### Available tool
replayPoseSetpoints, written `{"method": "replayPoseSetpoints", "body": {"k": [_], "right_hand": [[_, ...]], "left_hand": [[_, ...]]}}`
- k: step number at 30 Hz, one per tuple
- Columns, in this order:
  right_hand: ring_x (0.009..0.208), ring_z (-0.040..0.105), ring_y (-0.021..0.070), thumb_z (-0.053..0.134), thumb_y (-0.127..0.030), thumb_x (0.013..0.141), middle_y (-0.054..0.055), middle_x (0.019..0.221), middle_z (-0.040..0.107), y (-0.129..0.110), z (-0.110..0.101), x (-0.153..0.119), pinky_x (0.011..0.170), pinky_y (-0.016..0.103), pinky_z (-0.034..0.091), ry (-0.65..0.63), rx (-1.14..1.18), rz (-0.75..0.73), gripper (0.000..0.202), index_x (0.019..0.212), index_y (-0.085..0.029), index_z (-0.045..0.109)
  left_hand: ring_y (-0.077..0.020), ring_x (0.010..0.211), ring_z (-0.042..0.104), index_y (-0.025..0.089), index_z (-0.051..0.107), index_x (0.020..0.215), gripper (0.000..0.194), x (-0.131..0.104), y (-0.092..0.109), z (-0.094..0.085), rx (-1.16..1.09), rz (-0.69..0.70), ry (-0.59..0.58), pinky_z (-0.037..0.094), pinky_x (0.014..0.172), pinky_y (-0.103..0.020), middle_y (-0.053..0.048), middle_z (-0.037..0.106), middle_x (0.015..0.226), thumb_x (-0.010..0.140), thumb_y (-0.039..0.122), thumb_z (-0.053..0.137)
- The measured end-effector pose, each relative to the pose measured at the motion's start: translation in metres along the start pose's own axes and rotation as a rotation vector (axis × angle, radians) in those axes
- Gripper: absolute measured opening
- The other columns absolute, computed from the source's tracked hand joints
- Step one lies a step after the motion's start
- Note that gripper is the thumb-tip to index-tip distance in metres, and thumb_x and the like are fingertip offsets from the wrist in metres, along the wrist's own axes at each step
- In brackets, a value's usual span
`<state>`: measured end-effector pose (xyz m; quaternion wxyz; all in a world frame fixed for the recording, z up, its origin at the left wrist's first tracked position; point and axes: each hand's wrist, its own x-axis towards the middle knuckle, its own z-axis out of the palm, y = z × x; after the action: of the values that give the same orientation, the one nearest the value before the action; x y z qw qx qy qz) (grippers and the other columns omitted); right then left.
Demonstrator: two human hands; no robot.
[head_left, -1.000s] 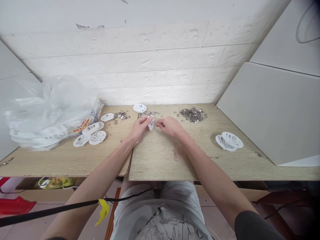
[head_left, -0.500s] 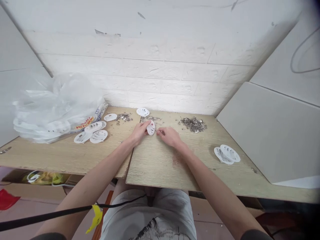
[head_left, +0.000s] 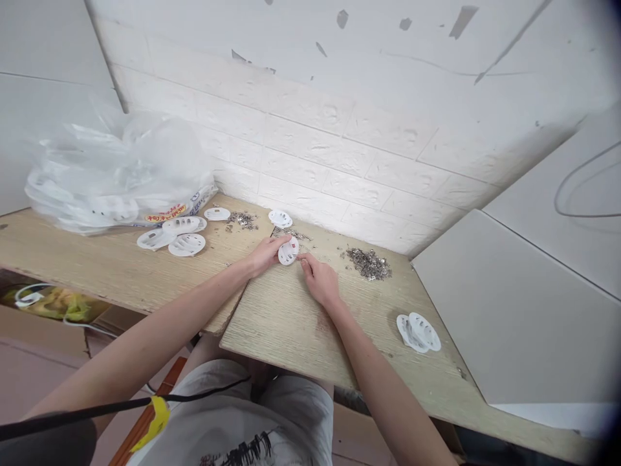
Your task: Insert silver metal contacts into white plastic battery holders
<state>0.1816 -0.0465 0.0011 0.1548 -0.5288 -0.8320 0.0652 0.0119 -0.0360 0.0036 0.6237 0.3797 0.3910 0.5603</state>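
White disc [head_left: 288, 252] is sitting in the left hand [head_left: 266, 257], above the bench [head_left: 281, 317] and near the seam between its two boards. From the head view, the left hand's grip is closing on the disc's edge, with the thumb lying over the upper part. The right hand [head_left: 321, 279] is pointing at the disc's lower right side, its fingers curling inward; whether that grip is pinching a small piece cannot be told, nor whether the fingertips are touching the disc or stopping just beside it. Since a second ago the disc has been turning from nearly edge-on to showing its slotted face to the wearer, which probably means the slots are now easier for the right hand to reach. The wearer's view has been tilting too, while the things around are keeping their places. A large metal heap [head_left: 369, 264] is lying beyond the right hand, and a smaller metal heap [head_left: 242, 220] is lying beyond the left. Two overlapping discs [head_left: 425, 332] are resting on the right, three more discs [head_left: 187, 244] are resting on the left, and a plastic bag [head_left: 121, 168] is bulging behind these three.
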Motion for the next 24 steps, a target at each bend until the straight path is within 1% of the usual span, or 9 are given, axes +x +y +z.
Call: {"method": "replayPoseSetpoints", "body": {"k": [6, 9, 12, 15, 20, 24], "right_hand": [[0.089, 0.062, 0.0203, 0.029, -0.034, 0.095, 0.000, 0.095, 0.070, 0.001, -0.002, 0.000, 0.072, 0.027, 0.040, -0.005, 0.081, 0.019, 0.036, 0.117, -0.032, 0.057], [0.091, 0.062, 0.0193, 0.030, -0.034, 0.095, -0.001, 0.100, 0.070, 0.002, -0.003, 0.001, 0.073, 0.027, 0.040, -0.004, 0.114, 0.001, 0.035, 0.116, -0.032, 0.058], [0.090, 0.062, 0.0189, 0.031, -0.033, 0.095, 0.000, 0.101, 0.070, 0.003, -0.003, 0.002, 0.073, 0.027, 0.041, -0.008, 0.130, -0.003, 0.035, 0.116, -0.032, 0.058], [0.091, 0.062, 0.0195, 0.031, -0.034, 0.095, 0.000, 0.101, 0.070, 0.005, -0.003, 0.001, 0.073, 0.027, 0.041, -0.010, 0.126, -0.001, 0.036, 0.117, -0.032, 0.059], [0.091, 0.063, 0.0210, 0.031, -0.034, 0.095, 0.001, 0.100, 0.070, 0.008, -0.002, 0.001, 0.073, 0.028, 0.042, -0.015, 0.101, -0.020, 0.037, 0.119, -0.032, 0.058], [0.092, 0.063, 0.0223, 0.031, -0.033, 0.095, 0.003, 0.101, 0.070, 0.009, -0.001, 0.000, 0.073, 0.030, 0.042, -0.018, 0.044, -0.022, 0.037, 0.121, -0.032, 0.058]], "left_hand": [[-0.0181, 0.076, 0.062, 0.012, 0.069, 0.072, 0.031, -0.002, 0.001, 0.001, 0.012, 0.013, -0.021, 0.047, 0.073, -0.030, -0.010, 0.069, 0.078, 0.067, 0.043, 0.072], [-0.0182, 0.076, 0.062, 0.012, 0.069, 0.074, 0.032, 0.000, -0.002, 0.000, 0.016, 0.023, -0.031, 0.047, 0.073, -0.030, -0.010, 0.069, 0.079, 0.067, 0.043, 0.071], [-0.0181, 0.075, 0.061, 0.012, 0.070, 0.076, 0.034, 0.001, -0.004, -0.001, 0.034, 0.028, -0.022, 0.047, 0.072, -0.030, -0.010, 0.069, 0.081, 0.066, 0.044, 0.072], [-0.0170, 0.073, 0.061, 0.012, 0.071, 0.078, 0.035, -0.001, -0.004, -0.001, 0.071, 0.041, -0.023, 0.046, 0.071, -0.029, -0.010, 0.069, 0.081, 0.066, 0.045, 0.071], [-0.0160, 0.068, 0.059, 0.011, 0.071, 0.077, 0.036, -0.006, -0.004, 0.002, 0.154, 0.081, -0.068, 0.046, 0.067, -0.029, -0.009, 0.068, 0.076, 0.067, 0.046, 0.071], [-0.0179, 0.069, 0.060, 0.013, 0.071, 0.075, 0.035, -0.009, -0.005, 0.003, 0.207, 0.133, -0.111, 0.046, 0.066, -0.030, -0.008, 0.067, 0.072, 0.067, 0.048, 0.070]]}}
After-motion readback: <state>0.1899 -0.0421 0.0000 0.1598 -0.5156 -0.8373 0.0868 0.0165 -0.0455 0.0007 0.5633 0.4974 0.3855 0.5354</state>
